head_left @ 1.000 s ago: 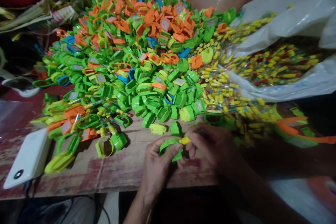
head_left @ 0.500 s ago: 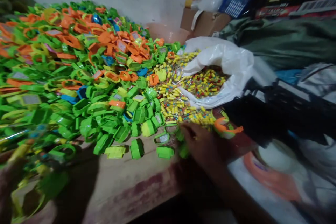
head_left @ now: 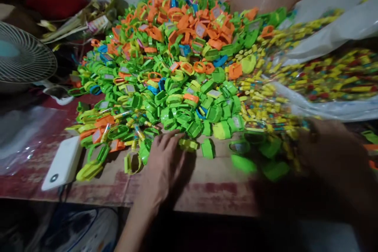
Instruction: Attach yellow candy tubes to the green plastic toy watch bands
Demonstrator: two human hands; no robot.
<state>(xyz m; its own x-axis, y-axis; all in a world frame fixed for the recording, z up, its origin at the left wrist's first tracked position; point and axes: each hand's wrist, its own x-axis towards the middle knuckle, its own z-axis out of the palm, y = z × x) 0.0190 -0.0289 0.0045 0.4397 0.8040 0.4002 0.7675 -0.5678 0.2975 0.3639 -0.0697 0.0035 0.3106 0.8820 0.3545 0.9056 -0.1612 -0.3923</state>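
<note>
My left hand (head_left: 165, 153) lies at the near edge of a big heap of plastic toy watches (head_left: 183, 106), mostly green and orange. Its fingers are apart and loosely bent, beside a yellow toy watch (head_left: 189, 145); the fingertips are partly lost among the pieces. To the right, my right hand (head_left: 327, 145) is smeared by motion over the near edge of the small yellow-capped tubes (head_left: 262, 106), so its fingers cannot be made out. A few green toy watches (head_left: 208, 149) lie along the front between the hands.
A white plastic bag (head_left: 321, 108) of the tubes lies open at the right. A white power bank (head_left: 62, 163) with a cable rests near the front edge of the red table (head_left: 212, 201). A fan (head_left: 26, 55) stands at the left, with a clear plastic sheet (head_left: 26, 134) nearby.
The view has swung left. My left hand, earlier at the lower left by a blurred bunch of tubes and watches, is now against the heap. My right hand has moved right, away from the front watches.
</note>
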